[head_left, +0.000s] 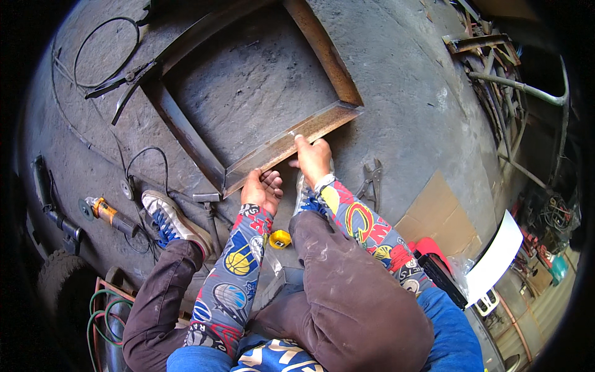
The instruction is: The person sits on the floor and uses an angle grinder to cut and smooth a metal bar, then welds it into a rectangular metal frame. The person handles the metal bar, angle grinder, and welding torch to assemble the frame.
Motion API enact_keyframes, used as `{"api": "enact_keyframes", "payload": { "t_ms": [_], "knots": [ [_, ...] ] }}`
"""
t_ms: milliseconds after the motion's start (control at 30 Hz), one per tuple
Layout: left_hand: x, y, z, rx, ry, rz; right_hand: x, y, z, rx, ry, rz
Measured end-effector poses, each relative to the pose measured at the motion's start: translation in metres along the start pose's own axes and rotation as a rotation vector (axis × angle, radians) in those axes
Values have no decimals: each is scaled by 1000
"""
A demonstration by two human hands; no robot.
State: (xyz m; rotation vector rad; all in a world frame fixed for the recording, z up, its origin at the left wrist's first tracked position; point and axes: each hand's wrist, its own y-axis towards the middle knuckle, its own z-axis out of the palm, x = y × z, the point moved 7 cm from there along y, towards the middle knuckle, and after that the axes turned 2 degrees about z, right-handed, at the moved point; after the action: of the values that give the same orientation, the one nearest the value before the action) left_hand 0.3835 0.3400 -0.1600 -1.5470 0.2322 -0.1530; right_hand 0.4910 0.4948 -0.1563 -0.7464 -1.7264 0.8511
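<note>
Right grip: the right hand point(313, 158) is pinched around a small pale marking stick point(292, 132), its tip touching the top face of the near steel bar point(291, 142).
Left grip: the left hand point(262, 189) is released, fingers spread, resting against the lower edge of the same bar, holding nothing.
Near steel bar: a rusty flat length of angle steel lying on the floor, running from lower left to upper right; it sits just above both hands, the right hand on it near its middle, the left hand beside it toward its left end.
Frame: the bar is the near side of a rectangular steel frame point(322, 53) lying flat on the concrete floor point(409, 105).
Corner: the left end of the bar meets the left side of the frame just beside the left hand.
Tape measure: a small yellow tape measure point(279, 239) lies on the floor between the knees, below both hands.
Pliers: dark pliers point(372, 177) lie on the floor just right of the right hand.
Angle grinder: an orange-bodied angle grinder point(105, 211) lies well to the left, past the sneaker point(170, 220).
Cardboard: a flat piece of cardboard point(434, 214) lies to the right, near the right elbow.
Scrap metal: pipes and bars point(508, 87) are heaped at the upper right, well apart from the hands.
</note>
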Motion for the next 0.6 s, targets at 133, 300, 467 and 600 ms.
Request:
{"api": "enact_keyframes", "payload": {
  "t_ms": [133,300,467,600],
  "knots": [
    [-7,-3,7,-16,23,13,17,13,-6,18,-1,-43],
    [-11,-6,9,-36,52,11,29,15,-15,72,-77,29],
    [-15,-11,8,-5,120,-11,35,16,-24,-6,-175,42],
    [-17,-9,13,-19,154,-10,30,19,-23,-55,-65,36]
  ]
}}
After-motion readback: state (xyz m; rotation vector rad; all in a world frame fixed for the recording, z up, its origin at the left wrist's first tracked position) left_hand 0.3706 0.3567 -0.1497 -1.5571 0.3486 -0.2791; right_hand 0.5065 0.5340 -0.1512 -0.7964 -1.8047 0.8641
